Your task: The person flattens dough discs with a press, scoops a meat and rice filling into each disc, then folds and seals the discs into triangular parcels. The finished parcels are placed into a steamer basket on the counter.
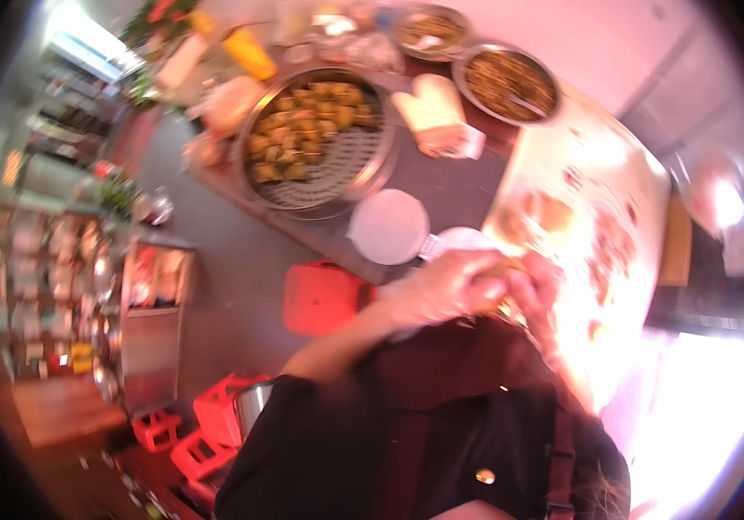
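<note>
My left hand (450, 286) and my right hand (538, 290) meet close in front of my chest, both in what look like clear plastic gloves. Their fingers are curled together around something small and brownish, mostly hidden and blurred by glare. Just beyond my left hand are a round white lid-like thing (389, 227) and a second round white thing (460, 240) partly behind the fingers. A large metal steamer (359, 169) with a perforated base stands further left, holding many small leaf-wrapped parcels (303, 126) on its far and left side.
Two metal bowls, one of brown strips (511, 84) with a spoon and one of chopped food (431, 33), stand at the back. A pale cloth-like bundle (433, 113) lies near them. Brown scraps (610, 251) litter the bright worktop at right. Red stools (324, 299) stand on the floor at left.
</note>
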Available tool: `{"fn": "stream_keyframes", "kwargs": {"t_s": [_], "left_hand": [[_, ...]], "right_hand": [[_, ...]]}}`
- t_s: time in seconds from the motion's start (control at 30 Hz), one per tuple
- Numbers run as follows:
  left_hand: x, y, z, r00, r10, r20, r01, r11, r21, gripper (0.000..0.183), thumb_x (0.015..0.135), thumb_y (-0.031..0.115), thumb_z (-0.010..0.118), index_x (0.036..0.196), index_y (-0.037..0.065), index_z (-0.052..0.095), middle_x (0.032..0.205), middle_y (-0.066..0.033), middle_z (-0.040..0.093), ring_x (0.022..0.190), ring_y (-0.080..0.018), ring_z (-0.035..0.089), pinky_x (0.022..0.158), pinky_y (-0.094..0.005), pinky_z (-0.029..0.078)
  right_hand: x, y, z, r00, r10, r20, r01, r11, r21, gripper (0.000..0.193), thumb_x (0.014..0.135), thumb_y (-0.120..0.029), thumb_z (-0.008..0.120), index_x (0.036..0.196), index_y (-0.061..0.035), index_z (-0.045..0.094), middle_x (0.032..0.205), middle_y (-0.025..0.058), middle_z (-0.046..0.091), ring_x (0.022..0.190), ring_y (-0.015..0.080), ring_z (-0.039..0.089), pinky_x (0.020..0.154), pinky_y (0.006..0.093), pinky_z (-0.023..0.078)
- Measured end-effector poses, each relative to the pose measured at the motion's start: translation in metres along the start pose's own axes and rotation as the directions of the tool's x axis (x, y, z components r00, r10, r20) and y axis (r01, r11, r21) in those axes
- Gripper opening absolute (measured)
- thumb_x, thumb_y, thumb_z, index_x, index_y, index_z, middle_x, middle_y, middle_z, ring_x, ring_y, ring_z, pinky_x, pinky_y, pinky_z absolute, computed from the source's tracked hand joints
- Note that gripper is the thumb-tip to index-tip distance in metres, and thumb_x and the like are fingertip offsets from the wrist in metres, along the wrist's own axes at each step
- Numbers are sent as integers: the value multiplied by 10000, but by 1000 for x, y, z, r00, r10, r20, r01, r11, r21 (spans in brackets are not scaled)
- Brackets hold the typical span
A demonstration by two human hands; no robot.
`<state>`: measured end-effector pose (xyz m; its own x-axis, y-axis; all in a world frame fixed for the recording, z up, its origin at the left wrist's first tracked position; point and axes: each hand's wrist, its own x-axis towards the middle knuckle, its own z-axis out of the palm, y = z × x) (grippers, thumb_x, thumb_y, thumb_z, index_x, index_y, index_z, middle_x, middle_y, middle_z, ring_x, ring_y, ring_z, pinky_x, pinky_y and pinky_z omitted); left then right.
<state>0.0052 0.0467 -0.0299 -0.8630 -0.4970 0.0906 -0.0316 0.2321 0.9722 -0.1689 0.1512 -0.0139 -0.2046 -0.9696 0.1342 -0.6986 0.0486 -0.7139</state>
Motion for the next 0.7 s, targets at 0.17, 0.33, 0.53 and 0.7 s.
{"fn": "stream_keyframes", "kwargs": {"t_s": [0.17,0.33,0.53,0.7], "left_hand": [[2,13,-9,992,-98,78,101,994,-33,232,969,240,616,1016,14,639,848,-126,633,743,-218,585,707,-336,475],[5,20,-8,955,-161,248,179,983,-50,206,968,207,597,1015,14,653,844,-100,637,751,-177,580,715,-320,481],[3,15,-7,966,-166,198,170,985,-4,276,966,237,593,1125,15,634,904,-103,654,819,-183,612,777,-318,496],[5,11,-4,990,-98,102,101,994,-30,308,976,267,574,1136,9,627,910,-113,654,837,-207,629,789,-332,499]], "right_hand": [[1,-10,-20,983,18,182,-77,943,324,147,923,-156,697,959,-20,654,723,89,644,638,163,619,600,295,484],[10,-10,-25,954,96,285,-201,907,369,171,898,-171,704,887,-11,643,682,108,631,595,199,614,567,330,483],[9,-6,-18,968,3,252,-100,922,373,161,913,-149,662,843,-8,632,668,110,617,595,187,606,566,331,481],[13,-8,-17,962,98,256,-207,871,445,163,926,-142,668,867,5,629,745,90,618,665,131,598,597,328,487]]}}
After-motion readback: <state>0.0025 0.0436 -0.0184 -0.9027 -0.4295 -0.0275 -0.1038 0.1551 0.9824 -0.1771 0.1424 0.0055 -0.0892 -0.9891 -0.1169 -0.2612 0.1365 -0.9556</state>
